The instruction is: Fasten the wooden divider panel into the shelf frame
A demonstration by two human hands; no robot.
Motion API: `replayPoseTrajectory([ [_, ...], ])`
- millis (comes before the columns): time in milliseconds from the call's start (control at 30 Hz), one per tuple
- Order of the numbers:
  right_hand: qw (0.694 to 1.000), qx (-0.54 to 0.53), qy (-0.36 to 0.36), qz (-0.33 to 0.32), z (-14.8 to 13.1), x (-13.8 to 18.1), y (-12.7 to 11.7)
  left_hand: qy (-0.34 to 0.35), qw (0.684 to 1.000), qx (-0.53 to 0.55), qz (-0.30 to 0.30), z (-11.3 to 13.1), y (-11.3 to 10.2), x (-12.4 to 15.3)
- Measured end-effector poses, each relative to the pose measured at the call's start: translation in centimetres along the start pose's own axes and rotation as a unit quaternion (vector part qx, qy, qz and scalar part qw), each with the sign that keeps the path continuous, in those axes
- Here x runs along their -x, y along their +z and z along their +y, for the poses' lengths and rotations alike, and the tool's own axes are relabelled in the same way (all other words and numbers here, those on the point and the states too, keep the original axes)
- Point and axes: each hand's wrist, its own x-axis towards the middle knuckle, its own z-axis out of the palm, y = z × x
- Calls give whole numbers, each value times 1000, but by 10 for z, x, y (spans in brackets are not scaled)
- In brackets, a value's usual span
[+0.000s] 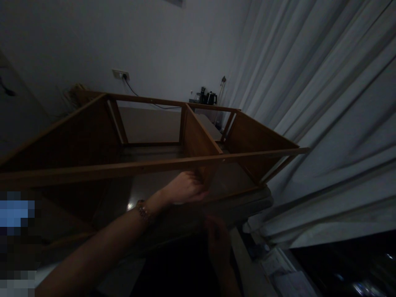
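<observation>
A brown wooden shelf frame [148,165] lies on its side on a dark table [247,202], its open compartments facing up. My left hand [185,187] reaches under the front rail and curls its fingers round the lower end of the middle divider [198,140]. A beaded bracelet [142,211] sits on that wrist. My right hand [218,241] hangs lower, in deep shadow below the table edge, with its fingers bent; what it holds, if anything, is too dark to make out.
Grey curtains [324,103] hang along the right. A wall socket with a black cable [121,75] and a dark kettle [211,98] stand at the back. Papers [284,272] lie low at the right. The room is dim.
</observation>
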Motion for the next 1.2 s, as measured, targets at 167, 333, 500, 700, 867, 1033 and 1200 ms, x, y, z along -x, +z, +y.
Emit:
replayPoseTrajectory([
  [167, 1000, 11, 2, 13, 0, -2, -2, -1, 1000, 0, -3, 0, 0, 0],
  [333, 999, 28, -13, 21, 0, -2, -1, -4, 1000, -2, -2, -1, 2, 0],
  [500, 998, 48, -42, 12, -2, -3, -1, 2, 1000, -2, 9, 0, 3, 0],
  [700, 993, 90, -78, 25, 0, -5, -1, 10, 1000, -9, 27, 0, 2, -1],
  [867, 979, 120, -164, -29, 4, -5, -3, 12, 1000, -13, 22, -1, 3, 0],
  [1033, 967, 141, -207, -48, 7, -7, -7, 6, 1000, 0, 12, -1, 2, 1],
  [1200, 953, 168, -246, -55, 6, -10, -8, 9, 1000, 7, 22, -1, 2, 0],
])
